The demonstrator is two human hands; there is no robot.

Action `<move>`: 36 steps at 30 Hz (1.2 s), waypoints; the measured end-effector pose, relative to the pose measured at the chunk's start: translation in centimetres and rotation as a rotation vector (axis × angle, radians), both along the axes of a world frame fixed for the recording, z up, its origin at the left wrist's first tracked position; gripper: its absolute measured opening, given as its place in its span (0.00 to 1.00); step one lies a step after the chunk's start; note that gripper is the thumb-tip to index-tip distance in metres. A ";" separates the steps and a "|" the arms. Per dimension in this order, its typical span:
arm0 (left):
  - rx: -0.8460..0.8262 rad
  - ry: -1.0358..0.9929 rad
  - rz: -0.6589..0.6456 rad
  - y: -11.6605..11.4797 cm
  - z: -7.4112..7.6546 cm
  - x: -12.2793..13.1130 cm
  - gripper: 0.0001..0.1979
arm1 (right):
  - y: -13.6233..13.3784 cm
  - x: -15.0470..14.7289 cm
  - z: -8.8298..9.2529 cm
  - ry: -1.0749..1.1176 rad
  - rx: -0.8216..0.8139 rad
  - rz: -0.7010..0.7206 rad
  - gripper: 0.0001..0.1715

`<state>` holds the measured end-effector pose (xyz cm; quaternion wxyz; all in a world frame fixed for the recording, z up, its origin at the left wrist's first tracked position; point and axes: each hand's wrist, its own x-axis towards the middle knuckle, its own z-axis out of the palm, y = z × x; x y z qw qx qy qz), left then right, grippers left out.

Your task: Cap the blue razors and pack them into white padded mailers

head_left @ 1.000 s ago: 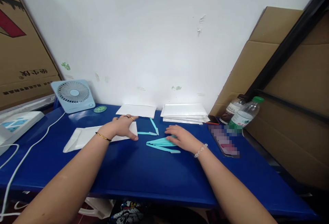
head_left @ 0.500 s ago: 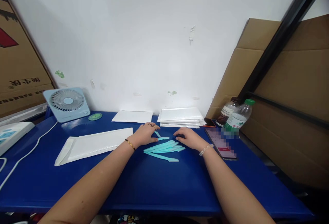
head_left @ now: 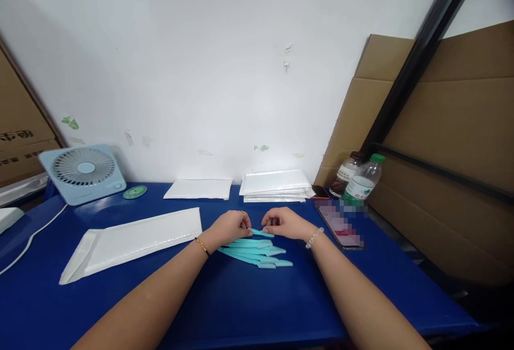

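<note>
In the middle of the frame, the left hand [head_left: 231, 226] pinches one blue-green stick [head_left: 265, 233], maybe to keep it steady. The right hand [head_left: 286, 222] curls by its other end; I can't tell if those fingers grip. Other sticks [head_left: 257, 244] fan out below on the counter [head_left: 249, 307].

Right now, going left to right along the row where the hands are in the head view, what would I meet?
The nearer white envelope → left hand → farthest turquoise tool → right hand → lit phone.
</note>
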<state>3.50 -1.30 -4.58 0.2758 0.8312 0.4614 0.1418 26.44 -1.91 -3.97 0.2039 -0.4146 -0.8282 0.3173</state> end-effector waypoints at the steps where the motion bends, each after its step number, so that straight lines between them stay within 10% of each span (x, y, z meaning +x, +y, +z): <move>1: -0.003 -0.038 0.004 0.0 -0.1 0.1 0.11 | 0.0 -0.1 -0.1 0.014 -0.016 -0.003 0.15; 10: 0.015 -0.309 -0.009 -0.1 0.0 0.3 0.13 | 0.2 -1.1 -0.6 0.018 0.039 -0.045 0.15; 18: 0.188 0.049 -0.063 0.0 0.7 -1.0 0.15 | 0.8 -0.6 -0.7 0.021 0.042 -0.093 0.17; 26: 0.166 -0.021 -0.085 0.3 0.8 -1.0 0.18 | 1.5 1.0 -0.5 0.199 -0.070 -0.121 0.19; 36: 0.291 0.038 0.032 1.4 -0.3 -2.2 0.17 | 1.3 1.0 -0.7 -0.028 0.273 -0.210 0.10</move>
